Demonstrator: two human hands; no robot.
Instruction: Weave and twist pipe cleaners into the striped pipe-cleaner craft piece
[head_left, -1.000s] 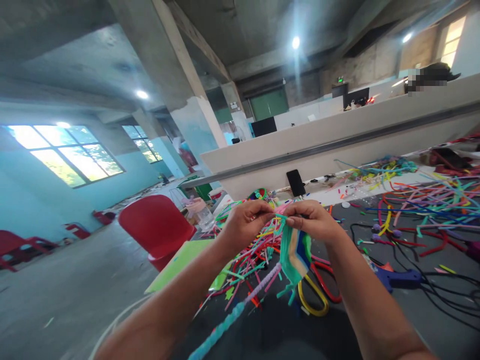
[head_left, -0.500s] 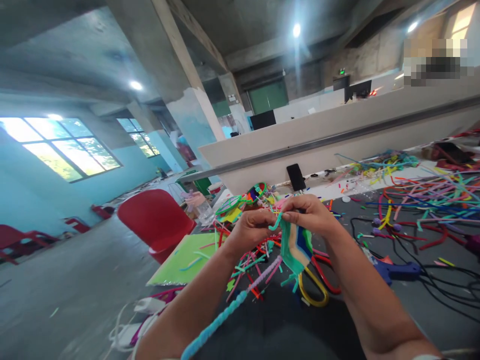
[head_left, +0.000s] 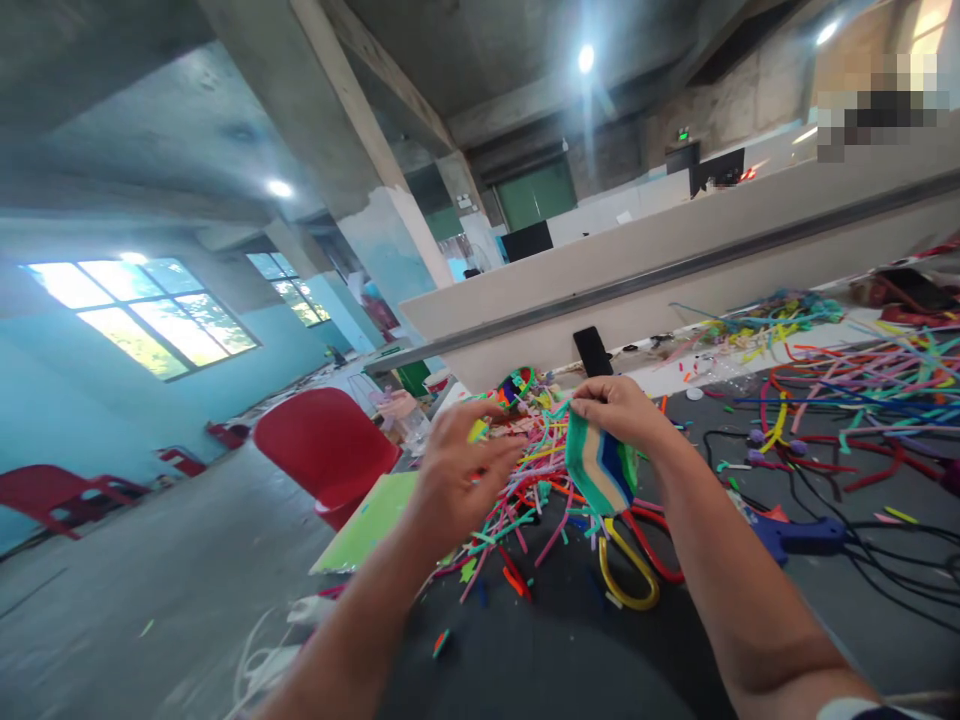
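My right hand (head_left: 616, 410) pinches the top edge of a striped piece (head_left: 598, 465) in teal, cream, blue and green, which looks made of fuzzy pipe cleaners laid side by side. The piece hangs down below the fingers above the dark table. A teal strand end (head_left: 556, 412) sticks out to the left at its top. My left hand (head_left: 457, 480) is apart from it, to the left, slightly blurred, with its fingers spread and nothing in them. Under the piece lie a yellow loop (head_left: 630, 572) and a red loop (head_left: 664, 545), like scissor handles.
Cut pipe cleaners (head_left: 517, 520) are strewn behind and between the hands, with a longer heap (head_left: 885, 390) at right. A blue glue gun (head_left: 802, 538) lies among black cables. A phone (head_left: 592, 352) leans at the back. A green sheet (head_left: 367, 530) and red chair (head_left: 322, 440) are left.
My left hand has let go of the teal strand and moved left and down, its fingers opening. The long lilac and blue fuzzy strand in front is out of sight. My right hand keeps its hold.
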